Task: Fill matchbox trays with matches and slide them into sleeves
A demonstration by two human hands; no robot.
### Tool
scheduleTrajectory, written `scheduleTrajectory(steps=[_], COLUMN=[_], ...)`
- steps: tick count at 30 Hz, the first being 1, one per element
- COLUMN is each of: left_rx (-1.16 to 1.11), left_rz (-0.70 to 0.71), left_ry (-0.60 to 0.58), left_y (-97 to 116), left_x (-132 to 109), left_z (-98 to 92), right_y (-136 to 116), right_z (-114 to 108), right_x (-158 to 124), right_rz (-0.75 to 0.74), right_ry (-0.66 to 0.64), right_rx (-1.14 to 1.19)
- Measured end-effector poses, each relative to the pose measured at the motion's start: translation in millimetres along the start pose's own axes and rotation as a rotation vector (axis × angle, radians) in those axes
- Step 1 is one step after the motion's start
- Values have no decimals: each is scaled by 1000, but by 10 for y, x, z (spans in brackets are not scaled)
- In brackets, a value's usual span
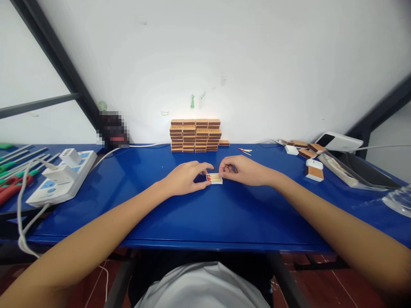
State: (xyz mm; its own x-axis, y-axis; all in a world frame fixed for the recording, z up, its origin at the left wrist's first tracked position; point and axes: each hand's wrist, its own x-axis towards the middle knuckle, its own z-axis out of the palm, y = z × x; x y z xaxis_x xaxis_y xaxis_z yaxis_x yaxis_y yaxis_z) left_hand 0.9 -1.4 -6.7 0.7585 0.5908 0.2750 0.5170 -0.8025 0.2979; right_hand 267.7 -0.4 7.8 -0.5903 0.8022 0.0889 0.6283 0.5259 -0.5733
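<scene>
A small white matchbox tray [216,182] lies on the blue table in front of me, filled with matches [214,176] whose red heads point left. My left hand [190,177] grips the tray's left end, thumb at the front corner and fingers behind, with the index finger arched above. At the right end, my right hand [239,170] has its fingers curled and thumb pressed in, the tips touching the ends of the matches. Whether a match is pinched there is hidden. Behind, several loose matches [245,150] lie on the table.
Stacked matchboxes [195,136] stand against the wall, with a single matchbox [224,143] beside them. On the left lie a power strip [61,188], cables and red-handled tools [16,186]. More matchboxes [314,173], a white device [340,141] and a dark pouch [366,169] sit right.
</scene>
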Motion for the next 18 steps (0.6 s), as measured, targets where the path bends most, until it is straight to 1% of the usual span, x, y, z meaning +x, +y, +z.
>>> scheduleTrajectory(steps=[3, 6, 7, 8, 10, 12, 14, 18], left_rx=[8, -8, -16, -21, -21, -20, -22, -17], left_rz=[26, 55, 59, 59, 57, 55, 54, 50], left_ry=[4, -5, -9, -11, -14, -11, -11, -11], left_y=[9, 19, 22, 24, 24, 22, 20, 22], left_x=[6, 15, 18, 20, 23, 24, 24, 20], left_z=[-14, -29, -32, -34, -34, -30, -27, -29], right_y=[244, 655, 798, 932, 1143, 1266, 1313, 1308], right_z=[-157, -350, -407, -457, -528, -558, -559, -534], right_x=[14, 5, -3, -11, -23, -27, -21, -4], right_rz=[102, 277, 319, 351, 347, 332, 325, 317], right_ry=[181, 370, 395, 406, 363, 312, 285, 270], right_rx=[-100, -318, -386, -430, -456, -433, -405, -407])
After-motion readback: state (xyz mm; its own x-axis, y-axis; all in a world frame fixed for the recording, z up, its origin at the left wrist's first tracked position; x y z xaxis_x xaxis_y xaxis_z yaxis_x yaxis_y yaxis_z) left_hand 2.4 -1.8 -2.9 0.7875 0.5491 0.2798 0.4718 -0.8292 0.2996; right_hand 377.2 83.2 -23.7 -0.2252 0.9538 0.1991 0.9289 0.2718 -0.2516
